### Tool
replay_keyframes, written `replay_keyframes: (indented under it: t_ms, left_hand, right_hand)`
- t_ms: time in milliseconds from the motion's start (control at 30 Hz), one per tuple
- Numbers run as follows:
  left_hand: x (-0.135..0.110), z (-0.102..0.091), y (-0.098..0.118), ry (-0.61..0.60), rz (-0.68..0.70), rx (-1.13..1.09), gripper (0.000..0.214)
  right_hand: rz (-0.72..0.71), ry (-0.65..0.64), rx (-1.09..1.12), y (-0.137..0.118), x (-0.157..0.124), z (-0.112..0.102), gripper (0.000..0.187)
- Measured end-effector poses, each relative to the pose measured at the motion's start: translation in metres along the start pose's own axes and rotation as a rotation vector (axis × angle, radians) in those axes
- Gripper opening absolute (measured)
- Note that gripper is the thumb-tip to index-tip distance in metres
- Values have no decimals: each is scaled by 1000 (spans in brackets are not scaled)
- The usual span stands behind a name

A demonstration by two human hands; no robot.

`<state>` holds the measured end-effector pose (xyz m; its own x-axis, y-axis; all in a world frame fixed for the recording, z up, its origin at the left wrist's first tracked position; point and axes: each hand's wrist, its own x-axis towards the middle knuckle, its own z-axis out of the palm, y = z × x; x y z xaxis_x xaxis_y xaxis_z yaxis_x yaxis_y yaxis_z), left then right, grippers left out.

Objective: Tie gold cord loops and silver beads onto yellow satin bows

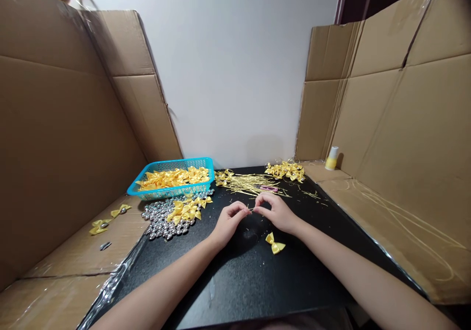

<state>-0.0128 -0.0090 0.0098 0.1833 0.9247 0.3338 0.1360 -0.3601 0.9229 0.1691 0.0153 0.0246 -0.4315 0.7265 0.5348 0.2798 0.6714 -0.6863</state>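
Fingertips pinched, my left hand (232, 219) and my right hand (274, 212) meet close together above the black table (235, 290). Between them runs a short, thin gold strand (251, 210), too small to make out fully. A yellow satin bow (274, 244) lies on the table just below my right hand. Beyond my hands is a spread of thin gold strips (250, 183), with a pink tool-like object (269, 188) lying on them. Silver beads (158, 219) are heaped to the left, with several yellow bows (187, 209) on top.
A blue plastic basket (133, 188) full of yellow bows stands at back left. More bows with silver beads (285, 170) are piled at back right, near a thread spool (331, 158). Cardboard walls (415, 123) flank both sides. Loose bows (98, 227) lie on the left cardboard.
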Motion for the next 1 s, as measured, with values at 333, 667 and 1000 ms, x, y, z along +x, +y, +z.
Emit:
replay_keyframes:
  t_ms: [333, 667, 1000]
  left_hand:
    - [0, 0, -1, -62, -32, -3, 24]
    - [2, -1, -3, -115, -81, -3, 26]
    - [2, -2, 1, -243, -89, -27, 26]
  right_hand:
    - [-20, -8, -22, -1, -1, 1, 13]
    - [-32, -19, 0, -3, -1, 1, 13]
    - [-15, -35, -12, -3, -1, 3, 13]
